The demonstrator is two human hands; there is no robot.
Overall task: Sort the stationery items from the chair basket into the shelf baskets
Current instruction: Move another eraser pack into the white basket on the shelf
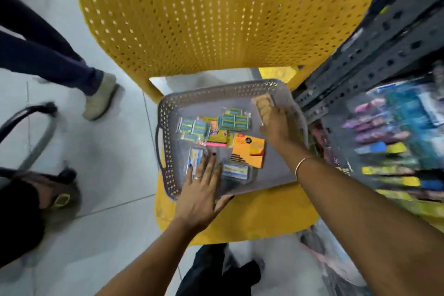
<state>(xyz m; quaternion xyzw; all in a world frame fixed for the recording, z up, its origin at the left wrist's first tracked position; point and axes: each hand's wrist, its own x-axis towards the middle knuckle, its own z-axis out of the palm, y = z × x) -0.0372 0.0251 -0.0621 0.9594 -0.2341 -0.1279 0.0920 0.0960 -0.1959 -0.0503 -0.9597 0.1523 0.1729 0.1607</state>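
Hands are seen first, both reaching down into the grey basket [165,113] that is set on the seat of the yellow chair [216,19]. The left hand [200,196] is spread flat, palm down, over the near edge of the basket, its fingertips laid on or just above a clear packet with a blue and white label [195,160]; whether anything is actually gripped there cannot be told. The right hand [276,127] is closed around a pale, ribbed, tan-coloured pack [263,108] at the far right corner of the basket, and the pack appears lifted clear of the floor of the basket, though blur leaves this uncertain. Much is left inside: teal eraser packs [234,120] in a loose cluster towards the back, a yellow and purple packet [216,136] between them, an orange sticky-note pack [248,150] near the middle, and another labelled clear packet [235,170] just beside the left hand. To the right, a dark metal shelf [374,55] is visible with blurred, brightly coloured stock below it, but no shelf baskets can be made out clearly. The sorting is therefore judged to be under way but far from finished, with one item in hand and most of the stationery not yet moved.
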